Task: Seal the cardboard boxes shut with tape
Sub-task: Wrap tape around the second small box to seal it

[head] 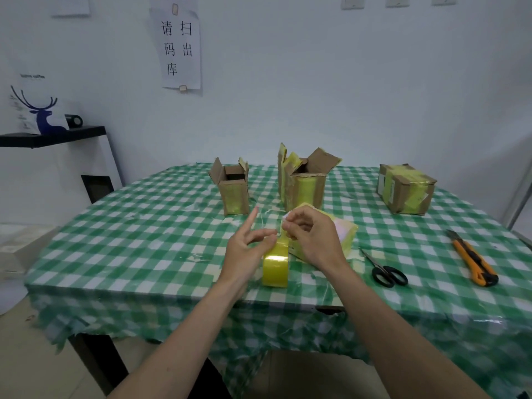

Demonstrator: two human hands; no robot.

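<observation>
A: Tape first: where is it, and who has hold of it?

B: The yellow tape roll (pixel 275 267) stands on edge on the checked tablecloth (pixel 144 226), just in front of a small tape-wrapped box (pixel 342 234). The right hand (pixel 312 236) is curled, its fingertips pinching what looks like the loose end of the tape above the roll. The left hand (pixel 249 244) is spread, index finger pointing up, the other fingers resting by the roll's top edge; I can't tell whether they actually grip it.

B: Two open boxes wait behind, the small open box (pixel 231 187) and the taller open box (pixel 305 180), flaps up. A sealed box (pixel 406 188) sits far right.

A: How will the tape behave?

B: Light and thin, I'd judge, and sticky on one face, so it will likely fold onto itself or cling to fingers. Best held by the very end with a pinch, while the other hand steadies the roll through its core or by its sides.

A: And the boxes?

B: Small, light cardboard, probably easy to shove about. Press the flaps down flat with a palm before laying tape across the seam.

A: Cutting?

B: Scissors (pixel 385 270) and an orange utility knife (pixel 473 262) lie to the right, within reach.
</observation>
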